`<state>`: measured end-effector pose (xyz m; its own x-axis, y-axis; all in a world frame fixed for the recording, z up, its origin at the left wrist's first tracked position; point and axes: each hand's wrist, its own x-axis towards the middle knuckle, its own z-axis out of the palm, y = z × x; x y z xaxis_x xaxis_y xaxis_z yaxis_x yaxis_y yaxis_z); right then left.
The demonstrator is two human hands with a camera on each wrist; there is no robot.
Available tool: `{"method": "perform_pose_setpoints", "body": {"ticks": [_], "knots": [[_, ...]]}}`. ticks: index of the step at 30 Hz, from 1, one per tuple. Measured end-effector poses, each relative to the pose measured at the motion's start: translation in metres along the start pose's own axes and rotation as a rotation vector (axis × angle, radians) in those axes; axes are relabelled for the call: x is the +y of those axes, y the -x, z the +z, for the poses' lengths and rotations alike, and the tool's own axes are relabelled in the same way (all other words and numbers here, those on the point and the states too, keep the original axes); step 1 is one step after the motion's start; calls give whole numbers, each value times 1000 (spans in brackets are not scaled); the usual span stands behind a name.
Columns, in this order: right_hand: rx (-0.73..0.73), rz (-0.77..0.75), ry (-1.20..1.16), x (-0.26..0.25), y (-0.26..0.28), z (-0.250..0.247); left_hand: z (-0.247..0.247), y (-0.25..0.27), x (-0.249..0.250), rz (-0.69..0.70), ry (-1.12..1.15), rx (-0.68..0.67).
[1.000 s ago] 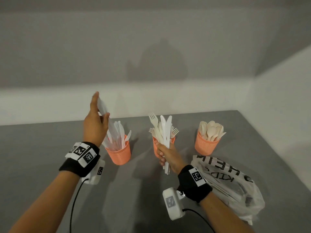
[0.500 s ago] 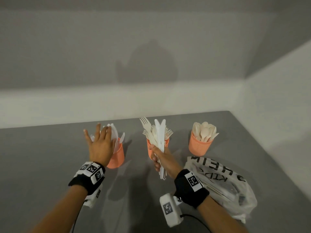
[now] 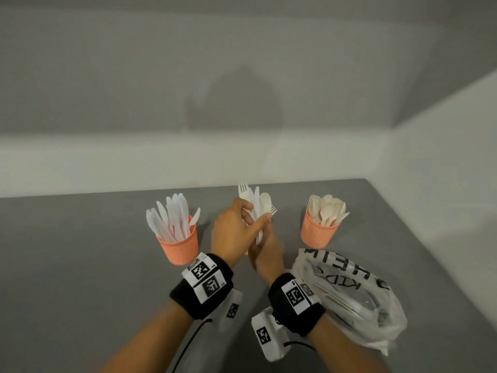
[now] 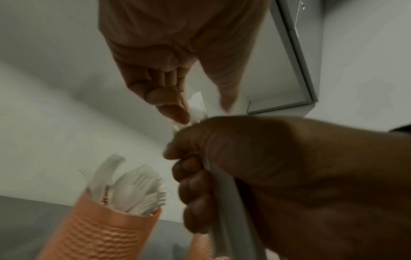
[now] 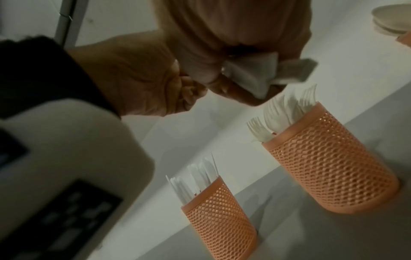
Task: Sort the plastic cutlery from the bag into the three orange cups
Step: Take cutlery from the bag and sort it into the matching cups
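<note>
Cutlery bundle (image 3: pixel 256 208) sits upright in the right hand (image 3: pixel 266 254) grip, clamped tight; left hand (image 3: pixel 234 232) pinches its top, over the worktop's (image 3: pixel 80 265) middle.

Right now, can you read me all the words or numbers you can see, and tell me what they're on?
"KID": black letters on the plastic bag, upside down from the head view; the word may run on into a fold.
"HEIM" or similar: bigger black letters on the same bag, creased and cut off, so not surely readable.
Square black-and-white code tags on the wristbands: patterns only; the tiny print beside them is too small to read.
</note>
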<state>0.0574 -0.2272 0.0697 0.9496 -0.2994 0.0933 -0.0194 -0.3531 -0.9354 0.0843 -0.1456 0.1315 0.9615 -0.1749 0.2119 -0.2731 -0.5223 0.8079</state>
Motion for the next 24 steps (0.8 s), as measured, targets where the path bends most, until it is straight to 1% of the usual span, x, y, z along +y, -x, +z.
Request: {"method": "perform_pose_setpoints", "body": {"ticks": [3, 6, 8, 12, 15, 17, 18, 19, 22, 24], "knots": [[-26, 44, -50, 2, -2, -8, 11, -8, 0, -36, 71, 24], [-87, 74, -114, 1, 0, -11, 14, -9, -1, -43, 35, -6], [-116, 70, -123, 3, 1, -10, 13, -8, -1, -34, 15, -20], [-207, 55, -170, 4, 1, -10, 6, -11, -5, -59, -9, -65], [-244, 7, -249, -7, 3, -16, -4, -16, -10, -106, 123, -114], [-274, -43, -316, -15, 4, -21, -13, -19, -10, -121, 180, -116], [-282, -43, -338, -15, 5, -23, -18, -20, -10, -129, 212, -111], [-288, -29, -345, -17, 5, -23, -23, -22, -9, -143, 263, -108], [-277, 108, -341, -16, 4, -20, -41, -25, -4, -156, 426, -133], [-241, 130, -386, -17, 1, -18, -55, -27, -2, -132, 483, -117]]}}
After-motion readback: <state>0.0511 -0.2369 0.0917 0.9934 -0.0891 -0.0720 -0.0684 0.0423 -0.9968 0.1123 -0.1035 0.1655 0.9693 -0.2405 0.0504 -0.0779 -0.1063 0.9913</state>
